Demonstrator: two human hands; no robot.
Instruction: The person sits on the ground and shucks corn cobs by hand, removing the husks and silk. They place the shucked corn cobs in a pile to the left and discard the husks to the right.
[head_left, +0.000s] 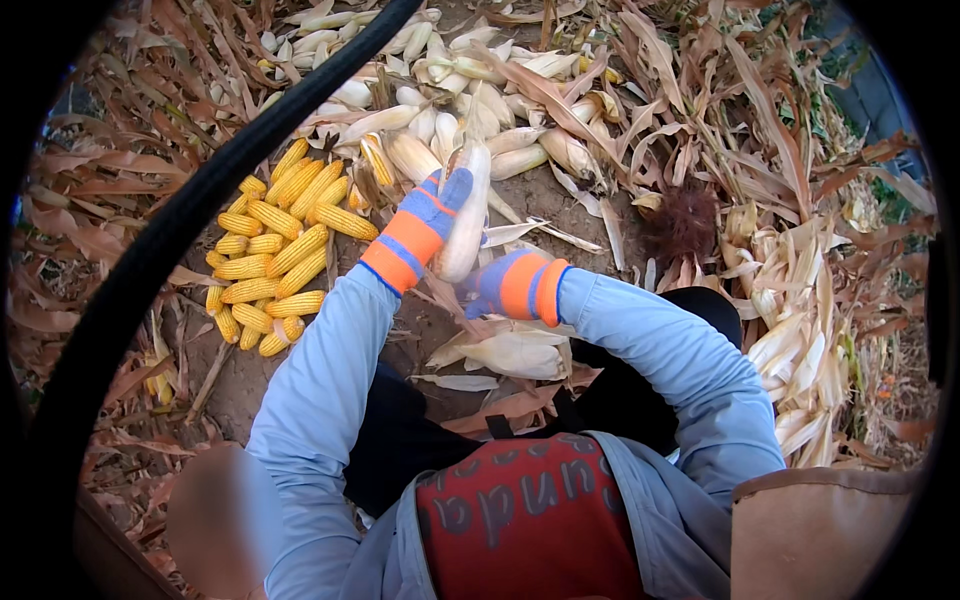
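My left hand, in a blue and orange knit glove, grips an ear of corn in its pale husk. The ear is tilted, its dry tip pointing away from me. My right hand, gloved the same way, is beside the ear's near end. Its fingers are blurred and partly hidden, so I cannot tell whether they pinch a husk leaf. To the left lies a pile of husked yellow corn ears on the bare soil. Beyond my hands spreads a heap of unhusked ears.
Stripped husks lie between my legs, and more husks are heaped at the right. Brown corn silk sits right of the heap. Dry stalks and leaves surround the spot. A dark, blurred strap crosses the left of the view.
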